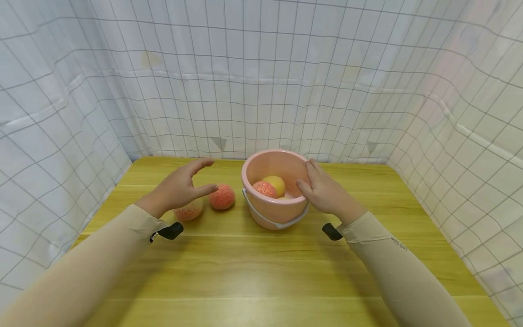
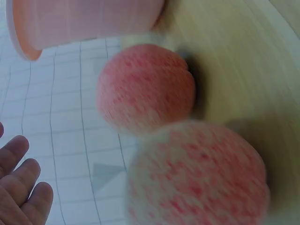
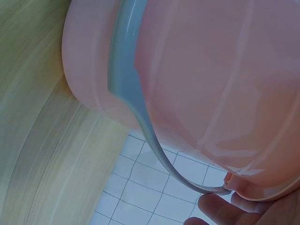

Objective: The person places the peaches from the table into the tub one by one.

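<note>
A pink bucket (image 1: 278,209) with a pale grey handle (image 1: 282,224) stands upright on the table. My right hand (image 1: 327,190) grips its right rim, the thumb over the inside; the right wrist view has the fingers (image 3: 218,208) at the rim by the handle's end. Inside the bucket lie a red speckled peach (image 1: 263,188) and a yellow round fruit (image 1: 275,184), with part of another yellow one low down. My left hand (image 1: 180,186), thumb and fingers spread, hovers empty over a pale, red-flecked peach (image 1: 189,211). A redder peach (image 1: 222,197) sits between that hand and the bucket.
The wooden table (image 1: 245,272) ends at a white grid-patterned curtain (image 1: 269,100) behind the bucket, and the same cloth hangs at both sides. A black strap piece (image 1: 170,230) sticks out below the left wrist, with a similar one (image 1: 332,231) at the right.
</note>
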Demonstrator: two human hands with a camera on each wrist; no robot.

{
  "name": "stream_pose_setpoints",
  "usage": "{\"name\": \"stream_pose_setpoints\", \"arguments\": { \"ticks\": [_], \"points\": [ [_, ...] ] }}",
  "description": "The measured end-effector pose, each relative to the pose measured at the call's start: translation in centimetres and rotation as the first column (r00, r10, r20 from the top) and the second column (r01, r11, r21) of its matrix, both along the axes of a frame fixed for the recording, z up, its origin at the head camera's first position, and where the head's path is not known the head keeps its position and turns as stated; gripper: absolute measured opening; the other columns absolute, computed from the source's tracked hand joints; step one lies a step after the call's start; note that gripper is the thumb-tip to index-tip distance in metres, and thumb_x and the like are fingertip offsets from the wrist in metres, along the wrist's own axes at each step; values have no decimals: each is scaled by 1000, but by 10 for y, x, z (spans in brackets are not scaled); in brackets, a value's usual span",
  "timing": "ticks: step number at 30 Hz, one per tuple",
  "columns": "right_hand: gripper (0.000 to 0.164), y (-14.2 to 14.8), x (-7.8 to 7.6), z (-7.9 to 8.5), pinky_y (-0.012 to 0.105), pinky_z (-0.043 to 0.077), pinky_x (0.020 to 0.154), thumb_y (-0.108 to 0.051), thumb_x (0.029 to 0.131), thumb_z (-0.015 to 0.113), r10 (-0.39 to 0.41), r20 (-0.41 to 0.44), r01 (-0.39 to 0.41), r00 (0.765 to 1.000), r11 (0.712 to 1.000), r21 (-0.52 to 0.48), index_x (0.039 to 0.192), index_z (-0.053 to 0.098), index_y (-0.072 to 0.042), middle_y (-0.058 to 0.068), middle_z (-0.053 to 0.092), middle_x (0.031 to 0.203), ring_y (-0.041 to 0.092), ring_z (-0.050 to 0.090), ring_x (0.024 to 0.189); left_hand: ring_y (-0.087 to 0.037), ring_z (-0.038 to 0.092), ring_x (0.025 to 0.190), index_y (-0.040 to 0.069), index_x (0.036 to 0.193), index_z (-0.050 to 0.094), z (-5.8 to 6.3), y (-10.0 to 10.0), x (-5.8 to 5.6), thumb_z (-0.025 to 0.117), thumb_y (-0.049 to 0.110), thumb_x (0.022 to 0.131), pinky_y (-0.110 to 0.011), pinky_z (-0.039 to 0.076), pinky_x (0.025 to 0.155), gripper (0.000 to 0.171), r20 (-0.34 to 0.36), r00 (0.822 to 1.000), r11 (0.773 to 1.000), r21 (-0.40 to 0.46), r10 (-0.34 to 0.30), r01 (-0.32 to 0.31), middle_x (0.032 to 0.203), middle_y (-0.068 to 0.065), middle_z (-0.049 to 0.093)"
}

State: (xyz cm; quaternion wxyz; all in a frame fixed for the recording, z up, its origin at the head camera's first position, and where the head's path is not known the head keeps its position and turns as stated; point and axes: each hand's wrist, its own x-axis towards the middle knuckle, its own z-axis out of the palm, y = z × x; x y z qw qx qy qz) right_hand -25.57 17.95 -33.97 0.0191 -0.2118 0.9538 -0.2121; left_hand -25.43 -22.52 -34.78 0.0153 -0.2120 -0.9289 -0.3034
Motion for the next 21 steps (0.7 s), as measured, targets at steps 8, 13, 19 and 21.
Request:
{"name": "stream_pose_setpoints", "arguments": {
  "ticks": [8, 13, 19, 21],
  "points": [
    [83, 1, 0, 0, 60, 22, 129, -51, 111, 35, 2, -7, -2, 1000, 1000, -3, 167, 7, 4, 25, 1, 176, 43, 13, 162, -46, 34, 154, 12, 163, 36, -16, -30, 5, 72, 56, 96, -69, 32, 120, 88, 75, 996, 998, -30, 55, -53, 169, -15, 37],
    [84, 1, 0, 1, 59, 22, 130, -51, 111, 36, -1, 3, 1, 1000, 1000, 0, 167, 7, 4, 24, 1, 176, 42, 13, 163, -46, 31, 156, 11, 164, 34, -27, -43, 8, 71, 61, 95, -69, 32, 120, 92, 120, 991, 998, -39, 54, -50, 169, -16, 36],
    [82, 1, 0, 1, 59, 22, 130, -48, 111, 37, -1, 2, 1, 1000, 1000, 0, 167, 8, 5, 25, 2, 176, 43, 13, 162, -47, 29, 156, 6, 163, 33, -40, -53, 9, 76, 57, 93, -69, 29, 122, 97, 153, 987, 999, -36, 43, -38, 168, -19, 36],
    [82, 1, 0, 0, 59, 22, 130, -48, 111, 37, -1, 1, 1, 1000, 1000, 0, 167, 8, 4, 25, 2, 176, 43, 14, 162, -47, 31, 155, 6, 163, 33, -43, -56, 10, 77, 55, 92, -68, 31, 121, 98, 164, 986, 999, -36, 38, -32, 168, -21, 36]
  ]
}}
